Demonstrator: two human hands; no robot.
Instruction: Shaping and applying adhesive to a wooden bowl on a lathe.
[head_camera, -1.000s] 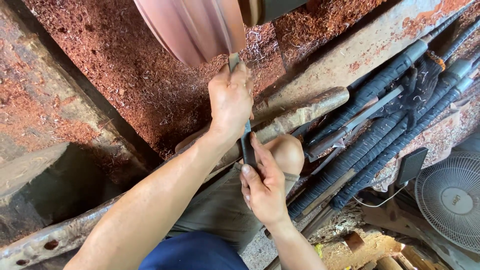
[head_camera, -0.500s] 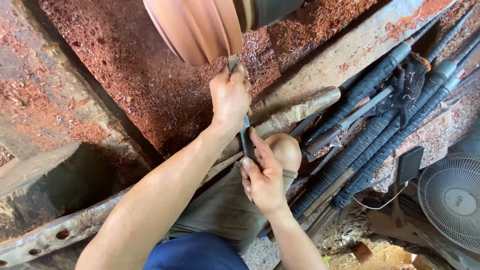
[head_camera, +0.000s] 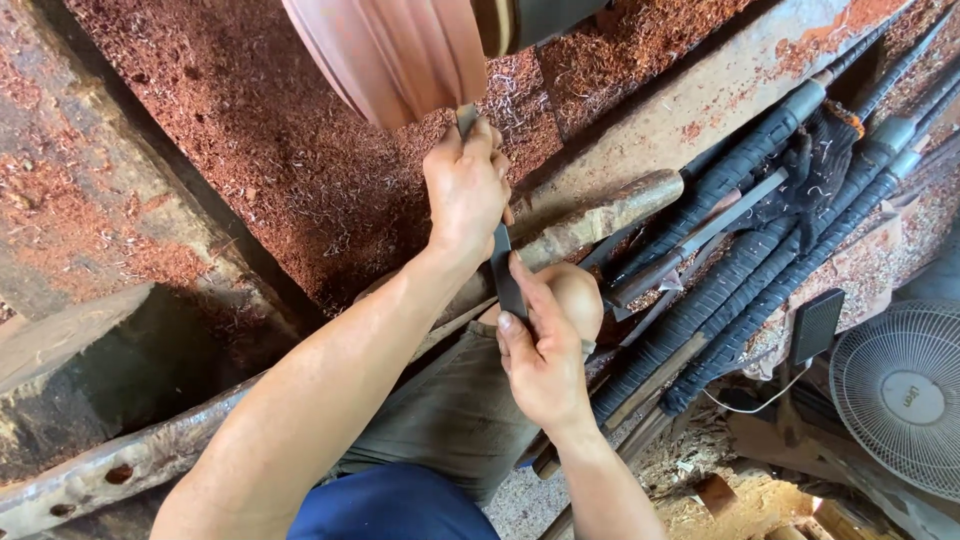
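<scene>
The left hand (head_camera: 466, 190) is wrapping its fingers around the front end of a long dark turning tool (head_camera: 503, 265), just below the pinkish wooden workpiece (head_camera: 385, 55) at twelve o'clock. The right hand (head_camera: 545, 355) is gripping the tool's lower part, thumb lying along the blade, over the person's bent knee (head_camera: 570, 300). Reddish wood shavings (head_camera: 240, 150) are lying all around. At three o'clock, more long-handled tools (head_camera: 740, 250) are resting side by side; a fan (head_camera: 905, 395) is standing at four o'clock.
</scene>
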